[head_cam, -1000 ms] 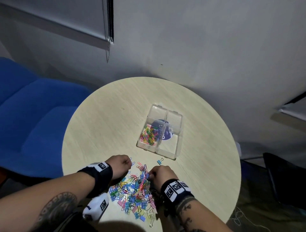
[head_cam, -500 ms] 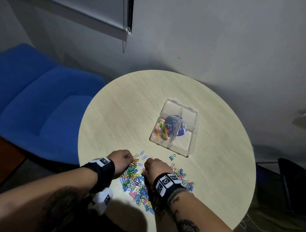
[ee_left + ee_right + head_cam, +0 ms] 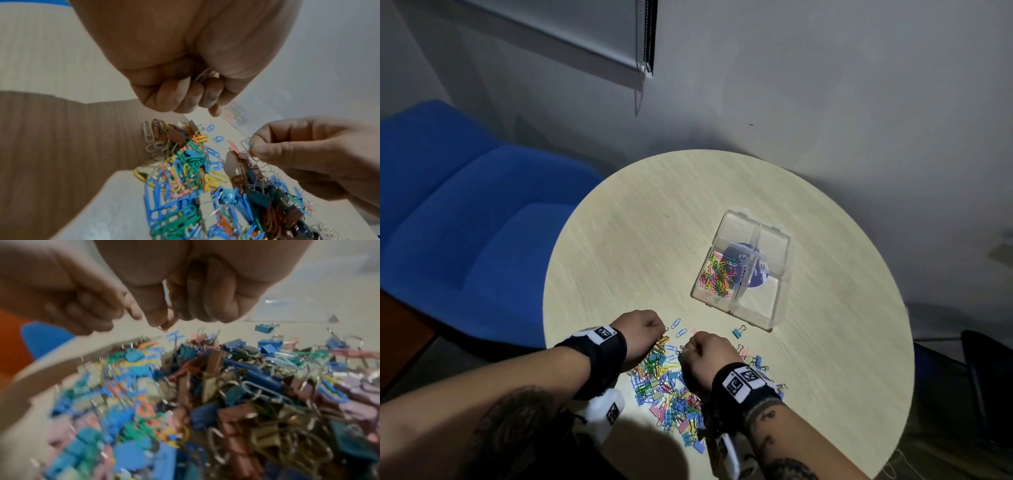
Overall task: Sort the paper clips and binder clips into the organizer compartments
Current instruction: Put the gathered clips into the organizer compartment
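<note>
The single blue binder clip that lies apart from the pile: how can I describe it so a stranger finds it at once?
On the round table, find the clear organizer. Just before its near edge lies a blue binder clip, alone on bare wood, unlike the clips tangled in the pile.

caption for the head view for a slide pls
Both hands, left hand and right hand, pick clips from a mixed pile beside a clear organizer on a round table.
</note>
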